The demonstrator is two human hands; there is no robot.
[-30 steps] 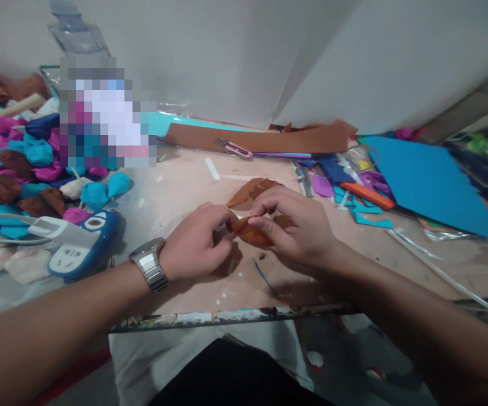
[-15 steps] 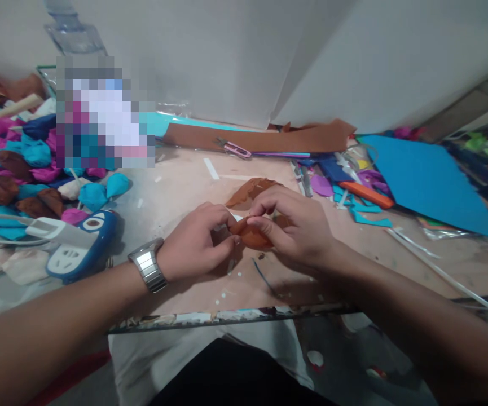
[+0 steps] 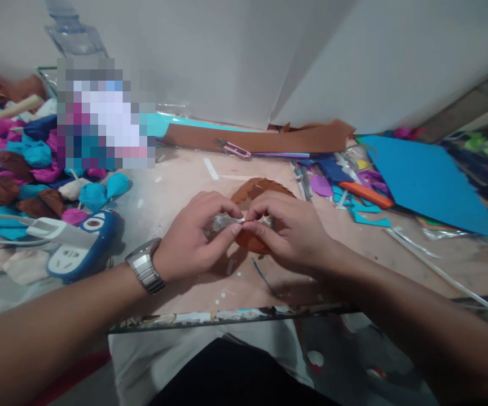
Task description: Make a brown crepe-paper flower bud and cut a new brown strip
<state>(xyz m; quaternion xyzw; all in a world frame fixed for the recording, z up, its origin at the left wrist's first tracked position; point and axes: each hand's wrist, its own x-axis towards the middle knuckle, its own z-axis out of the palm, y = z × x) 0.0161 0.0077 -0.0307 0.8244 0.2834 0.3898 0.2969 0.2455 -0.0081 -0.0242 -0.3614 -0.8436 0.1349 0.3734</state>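
My left hand [image 3: 203, 234], with a metal watch [image 3: 145, 267] on its wrist, is closed in a pinch. At its fingertips is a small white piece [image 3: 241, 220], partly hidden. My right hand [image 3: 290, 225] pinches just beside it, the fingertips of both hands nearly meeting. A soft brown piece [image 3: 252, 242], like thin paper or cloth, hangs under my right thumb. Crumpled greyish-white material [image 3: 222, 222] shows behind the left fingers. On the table beyond my hands lies a curved brown piece with a ruffled edge [image 3: 263, 185].
Pink, blue and brown wrapped bundles [image 3: 36, 152] heap up at left by a blue-white power strip [image 3: 78, 248]. Small pink-handled snips [image 3: 236, 149] rest on a brown strip [image 3: 193, 138]. At right are an orange cutter [image 3: 366, 194] and a blue sheet [image 3: 434, 180].
My hands have come together, and my left fingertips have moved off the brown piece to a small white one. The brown piece now hangs below my right fingers.
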